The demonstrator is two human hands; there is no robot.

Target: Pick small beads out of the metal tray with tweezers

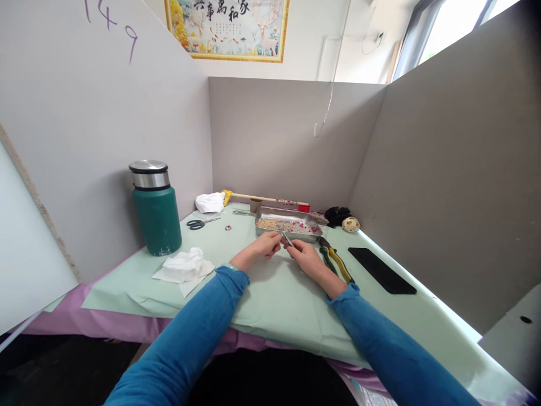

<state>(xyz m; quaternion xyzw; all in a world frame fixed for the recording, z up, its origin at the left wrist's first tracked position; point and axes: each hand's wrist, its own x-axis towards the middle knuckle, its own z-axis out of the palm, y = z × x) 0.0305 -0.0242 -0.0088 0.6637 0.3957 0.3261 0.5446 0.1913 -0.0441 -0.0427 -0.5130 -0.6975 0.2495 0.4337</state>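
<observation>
Just in front of a metal tray point(291, 237), my two hands meet above the table. My right hand point(305, 255) grips slim silver tweezers point(288, 239), their tips pointing up and left toward my left hand. The fingers of my left hand point(267, 245) are pinched together at those tips; what they hold is too small to make out. Loose beads point(291, 226) lie in the tray, tan on the left, pale in the middle, red and pink on the right.
Pliers point(335, 260) and a black flat slab point(380, 270) lie right of my hands. On the left stand a green bottle point(156, 220), crumpled tissue point(186, 266) and scissors point(200, 223). A beaded stick point(270, 198) lies behind the tray. Grey partitions point(291, 135) enclose the table.
</observation>
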